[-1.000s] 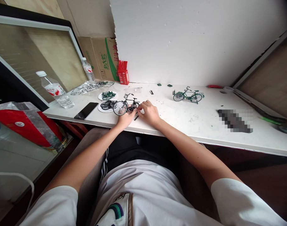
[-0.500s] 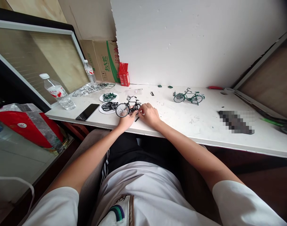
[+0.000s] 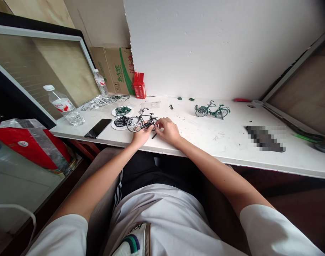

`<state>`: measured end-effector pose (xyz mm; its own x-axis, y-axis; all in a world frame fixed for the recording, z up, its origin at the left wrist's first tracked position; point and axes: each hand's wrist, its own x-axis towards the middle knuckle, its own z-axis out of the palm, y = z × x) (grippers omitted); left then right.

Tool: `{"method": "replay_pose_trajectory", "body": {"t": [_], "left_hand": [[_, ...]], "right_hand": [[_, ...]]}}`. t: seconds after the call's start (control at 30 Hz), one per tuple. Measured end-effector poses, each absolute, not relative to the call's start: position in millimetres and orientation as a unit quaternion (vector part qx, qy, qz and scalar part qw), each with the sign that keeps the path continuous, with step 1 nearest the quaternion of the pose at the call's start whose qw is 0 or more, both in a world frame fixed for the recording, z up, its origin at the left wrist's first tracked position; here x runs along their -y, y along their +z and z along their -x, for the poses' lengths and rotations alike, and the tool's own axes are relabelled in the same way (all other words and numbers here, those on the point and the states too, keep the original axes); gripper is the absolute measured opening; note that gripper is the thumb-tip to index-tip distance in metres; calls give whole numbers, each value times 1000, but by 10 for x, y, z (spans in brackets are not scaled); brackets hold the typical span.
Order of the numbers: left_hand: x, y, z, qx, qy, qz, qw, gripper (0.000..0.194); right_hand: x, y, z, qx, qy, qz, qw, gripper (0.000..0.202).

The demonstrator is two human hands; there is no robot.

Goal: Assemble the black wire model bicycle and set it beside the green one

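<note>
At the table's front edge, my curled left hand grips a black model bicycle, wheels and saddle fitted; a dark strip lies loose. My right hand is bent at its rear, grip untellable. Farther right, a green model bicycle looks finished.

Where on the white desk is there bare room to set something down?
The widest patch lies between the right grip, the green model bicycle and the dark pixelated object, bare but for specks and faint marks. A smaller patch lies just right of that bicycle. The left is crowded: phone, two white discs and the black model bicycle sit close together.
</note>
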<state>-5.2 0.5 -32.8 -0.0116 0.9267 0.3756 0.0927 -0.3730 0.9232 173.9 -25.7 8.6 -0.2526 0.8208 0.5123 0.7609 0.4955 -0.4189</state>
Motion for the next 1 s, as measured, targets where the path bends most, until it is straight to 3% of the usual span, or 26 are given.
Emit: {"method": "replay_pose_trajectory", "body": {"t": [0.37,0.63,1.0], "left_hand": [[10,-318,61,-420,559,-614,366,31],[-57,-333,86,-438,588,-541,412,41],[-101,-275,141,-436,607,-469,471,47]], "right_hand": [[271,88,-1719,797,11,508,327,7],[134,193,-1901,754,26,535,380,21],[-103,129,-2205,817,73,509,261,20]]}}
